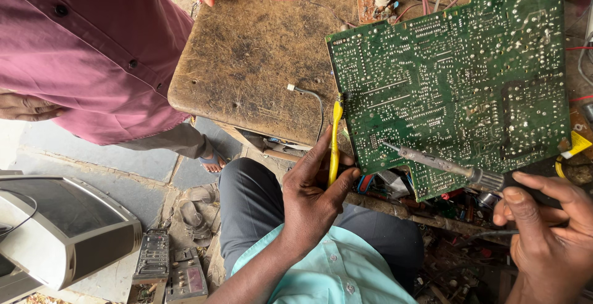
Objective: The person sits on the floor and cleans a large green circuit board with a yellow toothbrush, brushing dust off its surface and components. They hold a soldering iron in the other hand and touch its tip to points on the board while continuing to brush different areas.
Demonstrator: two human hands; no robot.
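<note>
Low in the frame, the left hand (312, 196) pinches a thin yellow tool (334, 140) that points up at the edge of the big green circuit board (454, 75). At lower right, the right hand (546, 227) grips a soldering iron (448, 165), its tip on the board's lower left part. Farther up, the board lies on a worn wooden table (253, 57). At upper left stands another person in a maroon shirt (86, 44). An old grey television (58, 230) sits at lower left.

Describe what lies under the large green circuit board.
Under the green circuit board, the worn wooden table shows at its left; coloured wires poke out below. Anything else beneath is covered.
</note>
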